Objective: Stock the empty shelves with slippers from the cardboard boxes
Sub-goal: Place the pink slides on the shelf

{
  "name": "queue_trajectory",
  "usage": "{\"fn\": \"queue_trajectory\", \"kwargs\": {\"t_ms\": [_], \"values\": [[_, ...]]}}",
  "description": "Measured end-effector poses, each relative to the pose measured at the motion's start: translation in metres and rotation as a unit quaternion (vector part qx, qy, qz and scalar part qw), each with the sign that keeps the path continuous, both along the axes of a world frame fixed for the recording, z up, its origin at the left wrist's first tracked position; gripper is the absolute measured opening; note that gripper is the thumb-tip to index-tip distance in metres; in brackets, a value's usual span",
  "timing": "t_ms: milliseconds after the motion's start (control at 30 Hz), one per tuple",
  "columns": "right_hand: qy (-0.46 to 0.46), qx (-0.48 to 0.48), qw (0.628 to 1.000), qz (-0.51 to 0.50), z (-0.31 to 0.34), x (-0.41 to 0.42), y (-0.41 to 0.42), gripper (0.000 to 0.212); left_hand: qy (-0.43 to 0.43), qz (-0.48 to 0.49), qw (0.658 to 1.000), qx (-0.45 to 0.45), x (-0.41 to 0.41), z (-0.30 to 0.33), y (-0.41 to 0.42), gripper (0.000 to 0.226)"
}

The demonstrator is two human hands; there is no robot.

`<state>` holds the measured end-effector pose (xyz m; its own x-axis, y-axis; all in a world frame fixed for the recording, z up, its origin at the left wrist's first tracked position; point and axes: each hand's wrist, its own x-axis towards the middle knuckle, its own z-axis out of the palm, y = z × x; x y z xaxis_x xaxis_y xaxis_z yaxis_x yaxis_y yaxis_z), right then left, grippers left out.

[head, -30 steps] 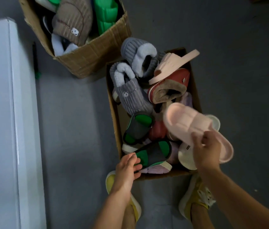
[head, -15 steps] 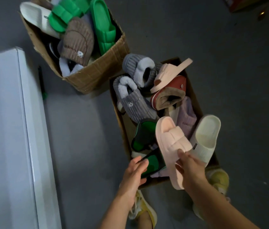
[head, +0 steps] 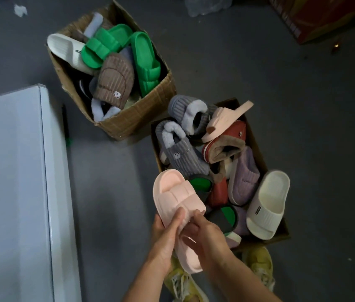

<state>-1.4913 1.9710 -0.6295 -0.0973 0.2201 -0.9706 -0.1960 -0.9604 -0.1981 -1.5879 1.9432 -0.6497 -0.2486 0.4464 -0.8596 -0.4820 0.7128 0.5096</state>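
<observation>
Hands are meeting low in the centre of the frame: your left hand [head: 165,233] is cupping the underside and left edge of the pale pink moulded foam slide slipper [head: 177,211], fingers curled up over its strap, while your right hand [head: 206,235] is wrapping its fingers over the sole from the right, so both are gripping the one slipper.

You are holding it clear of the nearer open cardboard box [head: 257,136], just left of that box's lower left corner, with its long axis running from the lower centre of the frame up and a little left. One end is pointing away from you, the other is sitting between your wrists.

From there the white flat-topped shelf unit [head: 15,182] is lying to the left, filling the left side of the frame, well apart across bare grey floor [head: 111,192]. Your left hand is the nearer one to it, so I judge the carry is going leftward, the slipper travelling roughly broadside.

Upper left of centre, the second cardboard box [head: 135,118] is holding green, brown and white slippers.
</observation>
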Motion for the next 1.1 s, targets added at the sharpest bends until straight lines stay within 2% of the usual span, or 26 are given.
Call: {"fn": "queue_trajectory", "kwargs": {"t_ms": [67, 167, 267, 333, 400, 467, 533, 567, 600, 733, 800, 833, 900, 933, 1000, 1100], "values": [[0.005, 0.024, 0.996, 0.081, 0.010, 0.009, 0.017, 0.040, 0.022, 0.018, 1.000, 0.000, -0.004, 0.002, 0.007, 0.060], [-0.040, 0.087, 0.983, 0.156, 0.010, 0.029, 0.058, 0.043, 0.051, 0.019, 0.999, 0.005, -0.010, 0.000, 0.019, 0.056], [-0.117, 0.158, 0.968, 0.157, -0.001, 0.051, 0.114, 0.032, 0.056, 0.034, 0.998, 0.021, -0.010, -0.010, 0.037, 0.039], [-0.172, 0.223, 0.948, 0.150, -0.013, 0.063, 0.160, 0.022, 0.040, 0.050, 0.997, 0.034, -0.008, -0.020, 0.051, 0.045], [-0.238, 0.298, 0.906, 0.185, -0.031, 0.070, 0.209, 0.009, 0.009, 0.062, 0.997, 0.040, -0.004, -0.034, 0.065, 0.057], [-0.296, 0.344, 0.845, 0.282, -0.056, 0.076, 0.254, 0.037, -0.012, 0.066, 0.997, 0.047, -0.003, -0.051, 0.079, 0.062], [-0.350, 0.370, 0.774, 0.375, -0.072, 0.075, 0.288, 0.053, -0.024, 0.065, 0.996, 0.058, -0.001, -0.067, 0.090, 0.068], [-0.358, 0.373, 0.751, 0.411, -0.076, 0.072, 0.301, 0.058, -0.026, 0.067, 0.995, 0.066, 0.000, -0.073, 0.094, 0.070], [-0.363, 0.368, 0.737, 0.436, -0.079, 0.067, 0.314, 0.064, -0.027, 0.071, 0.994, 0.074, 0.000, -0.077, 0.097, 0.069], [-0.340, 0.316, 0.754, 0.464, -0.101, 0.058, 0.340, 0.092, -0.047, 0.075, 0.992, 0.089, -0.001, -0.088, 0.097, 0.069], [-0.330, 0.295, 0.740, 0.507, -0.118, 0.060, 0.340, 0.087, -0.052, 0.071, 0.993, 0.084, -0.004, -0.090, 0.092, 0.072], [-0.342, 0.287, 0.716, 0.537, -0.122, 0.061, 0.338, 0.083, -0.054, 0.071, 0.993, 0.081, -0.006, -0.091, 0.089, 0.072], [-0.410, 0.286, 0.622, 0.603, -0.122, 0.066, 0.332, 0.079, -0.055, 0.070, 0.993, 0.078, -0.009, -0.091, 0.083, 0.069], [-0.439, 0.278, 0.591, 0.617, -0.120, 0.070, 0.328, 0.078, -0.056, 0.069, 0.993, 0.077, -0.010, -0.091, 0.080, 0.068], [-0.452, 0.259, 0.594, 0.613, -0.118, 0.079, 0.319, 0.073, -0.059, 0.072, 0.993, 0.073, -0.010, -0.089, 0.075, 0.067], [-0.436, 0.248, 0.655, 0.565, -0.110, 0.089, 0.300, 0.059, -0.060, 0.082, 0.993, 0.065, -0.008, -0.083, 0.072, 0.067]]}}
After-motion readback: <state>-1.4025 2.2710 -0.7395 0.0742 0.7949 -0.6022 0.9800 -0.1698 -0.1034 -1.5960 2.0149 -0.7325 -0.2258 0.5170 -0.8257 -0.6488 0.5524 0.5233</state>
